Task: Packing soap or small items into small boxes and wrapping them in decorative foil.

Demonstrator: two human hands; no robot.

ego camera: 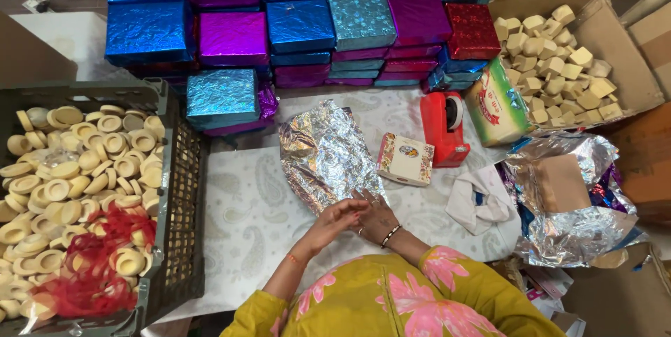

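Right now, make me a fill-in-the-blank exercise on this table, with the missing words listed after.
1. Both hands meet at the near edge of a crinkled sheet of ____ foil.
2. The tape dispenser beside the small printed box is ____ in colour.
3. The grey crate on the left holds pale round cups and a tangle of ____ netting.
4. The wrapped boxes stacked at the back are blue, purple and ____.

Missing words: silver; red; red; red
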